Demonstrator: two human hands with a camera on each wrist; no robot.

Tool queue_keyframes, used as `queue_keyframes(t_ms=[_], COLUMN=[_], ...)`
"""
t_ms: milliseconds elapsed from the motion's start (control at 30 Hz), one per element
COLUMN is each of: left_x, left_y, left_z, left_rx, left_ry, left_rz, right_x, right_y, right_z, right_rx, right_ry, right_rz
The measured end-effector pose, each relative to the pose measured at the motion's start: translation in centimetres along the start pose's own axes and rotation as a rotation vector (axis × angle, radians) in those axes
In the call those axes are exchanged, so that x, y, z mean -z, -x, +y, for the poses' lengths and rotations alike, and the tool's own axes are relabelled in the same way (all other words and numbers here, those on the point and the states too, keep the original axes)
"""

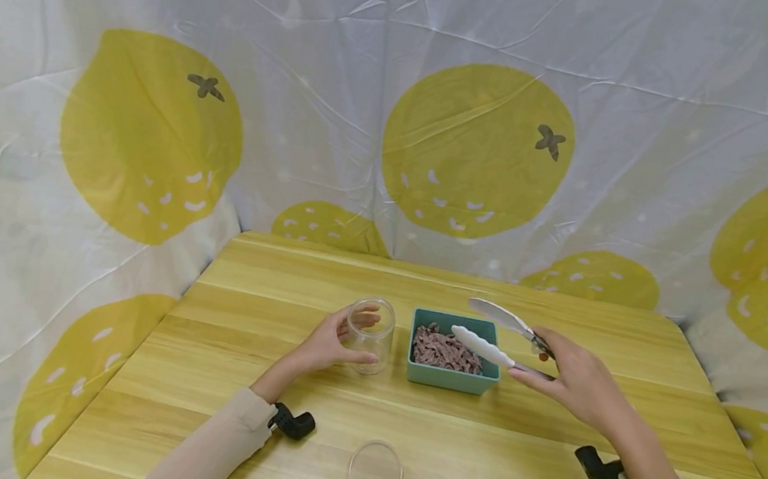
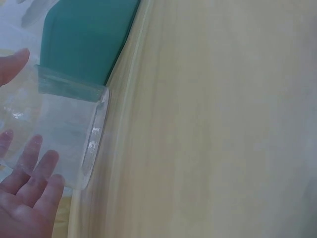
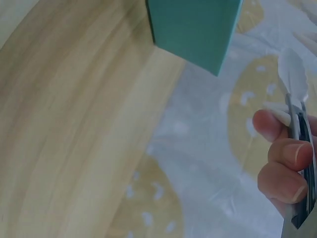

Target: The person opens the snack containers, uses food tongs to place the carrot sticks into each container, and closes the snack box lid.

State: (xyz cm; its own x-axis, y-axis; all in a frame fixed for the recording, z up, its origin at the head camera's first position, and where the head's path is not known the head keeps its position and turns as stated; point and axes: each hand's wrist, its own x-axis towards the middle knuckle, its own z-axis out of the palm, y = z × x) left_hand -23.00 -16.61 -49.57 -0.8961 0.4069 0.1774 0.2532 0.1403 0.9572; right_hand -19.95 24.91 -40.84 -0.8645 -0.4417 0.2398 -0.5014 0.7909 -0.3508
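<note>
My left hand (image 1: 327, 343) is around a clear, open-topped jar (image 1: 373, 340), with the thumb at its near side and the fingers behind it. The left wrist view shows those fingers through the jar wall (image 2: 64, 134). My right hand (image 1: 581, 373) holds tongs (image 1: 485, 346) with white scalloped tips, the two arms spread apart. One tip overlaps the teal rectangular container (image 1: 447, 379) in the head view; the other is above its far right corner. Brownish-purple shredded strips (image 1: 442, 351) lie in the container. In the right wrist view, fingers (image 3: 285, 183) curl around the tongs' handle.
A clear round lid (image 1: 376, 473) lies flat on the wooden table (image 1: 502, 455), near the front. The container stands just right of the jar. A curtain (image 1: 325, 132) with yellow lemon prints hangs behind the table and along both sides.
</note>
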Motion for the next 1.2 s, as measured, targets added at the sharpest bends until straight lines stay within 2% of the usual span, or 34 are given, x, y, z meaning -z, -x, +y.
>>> queue_keyframes(t_ms=[333, 600, 967, 1200], left_x=[-0.1, 0.0, 0.0, -0.1], left_y=[-0.1, -0.1, 0.1, 0.0], left_z=[0.2, 0.2, 0.0, 0.1], left_rx=[0.007, 0.01, 0.011, 0.02], left_ry=[0.0, -0.008, -0.006, -0.009], left_rz=[0.005, 0.0, 0.01, 0.013], right_x=[-0.5, -0.5, -1.3, -1.4], right_y=[-1.2, -2.3, -3.5, -4.0], right_z=[-0.1, -1.0, -1.1, -1.0], right_rx=[0.042, 0.077, 0.113, 0.131], right_ry=[0.083, 0.139, 0.168, 0.183], right_rz=[-0.089, -0.143, -0.193, -0.191])
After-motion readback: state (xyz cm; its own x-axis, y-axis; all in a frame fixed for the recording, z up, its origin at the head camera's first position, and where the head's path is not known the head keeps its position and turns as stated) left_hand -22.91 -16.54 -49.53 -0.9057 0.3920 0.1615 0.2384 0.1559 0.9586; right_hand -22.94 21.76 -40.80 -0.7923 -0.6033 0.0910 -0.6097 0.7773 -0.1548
